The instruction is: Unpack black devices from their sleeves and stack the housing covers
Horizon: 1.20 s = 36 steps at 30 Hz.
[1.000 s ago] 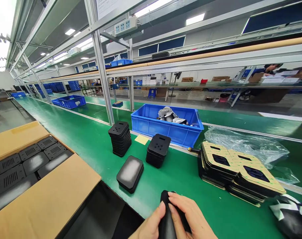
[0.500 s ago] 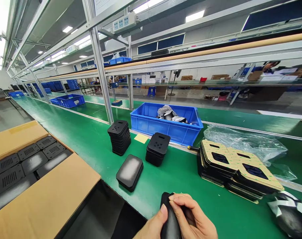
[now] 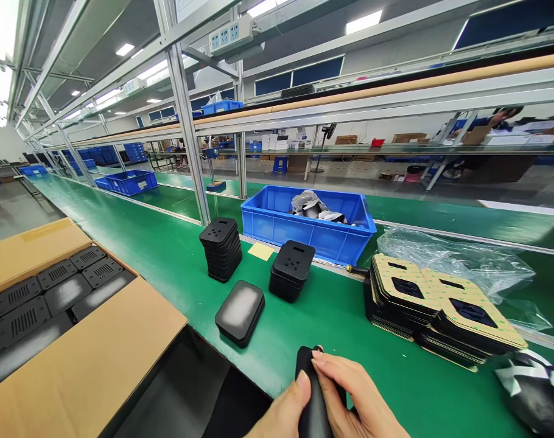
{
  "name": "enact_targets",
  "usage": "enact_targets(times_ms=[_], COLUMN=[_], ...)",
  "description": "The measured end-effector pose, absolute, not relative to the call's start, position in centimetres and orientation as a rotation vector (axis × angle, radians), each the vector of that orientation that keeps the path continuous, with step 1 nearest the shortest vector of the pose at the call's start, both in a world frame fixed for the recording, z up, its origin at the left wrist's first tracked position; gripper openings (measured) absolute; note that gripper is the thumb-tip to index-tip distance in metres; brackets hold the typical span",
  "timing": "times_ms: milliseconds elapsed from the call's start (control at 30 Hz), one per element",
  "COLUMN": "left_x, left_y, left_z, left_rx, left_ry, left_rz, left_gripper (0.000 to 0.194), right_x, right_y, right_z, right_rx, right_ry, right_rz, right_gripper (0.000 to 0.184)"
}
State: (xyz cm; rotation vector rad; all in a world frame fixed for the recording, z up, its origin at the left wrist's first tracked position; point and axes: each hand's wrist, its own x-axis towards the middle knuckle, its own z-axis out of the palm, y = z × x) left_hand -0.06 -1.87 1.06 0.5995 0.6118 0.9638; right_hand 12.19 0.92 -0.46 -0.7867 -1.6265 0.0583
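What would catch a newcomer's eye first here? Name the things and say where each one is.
Probably the bright blue bin on the green table, just beyond the small black stacks. Next might come the cream-faced sheets piled at the right, and the open cardboard box of black pieces at the left. Front and center, the left hand and right hand hold a black part.

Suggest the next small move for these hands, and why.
Probably slide the right hand slightly nearer along the black part, with the left hand bracing it. The right fingertips pinch near its far end and the left thumb lies against its side, so it looks steadied. What is under the fingers is hidden.
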Motion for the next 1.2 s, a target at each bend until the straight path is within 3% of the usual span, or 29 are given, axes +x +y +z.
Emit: enact_targets(times_ms=[200, 367, 600, 867, 1067, 1200], left_x=[-0.4, -0.4, -0.1, -0.4, -0.3, -0.5], left_y=[-2.1, -2.3, -2.3, -2.1, -1.9, -1.7], left_z=[1.0, 1.0, 1.0, -0.8, -1.2, -0.5], left_rx=[0.635, 0.653, 0.698, 0.747, 0.773, 0.692], left_ry=[0.668, 0.703, 0.732, 0.75, 0.66, 0.606], left_rz=[0.984, 0.981, 0.99, 1.02, 1.002, 0.931], left_gripper=[0.037, 0.037, 0.036, 0.066, 0.064, 0.072], right_x=[12.2, 12.4, 12.3, 11.9, 12.5, 13.5], right_y=[1.2, 1.7, 1.6, 1.5, 1.7, 1.9], right_z=[-0.4, -0.1, -0.6, -0.9, -0.4, 0.3], right_rx=[-0.809, -0.833, -0.805, -0.824, -0.818, -0.815], right_ry=[-1.626, -1.541, -1.45, -1.562, -1.604, -1.698], right_rz=[0.084, 0.383, 0.458, 0.283, 0.435, 0.48], right_gripper=[0.022, 0.008, 0.007, 0.017, 0.01, 0.008])
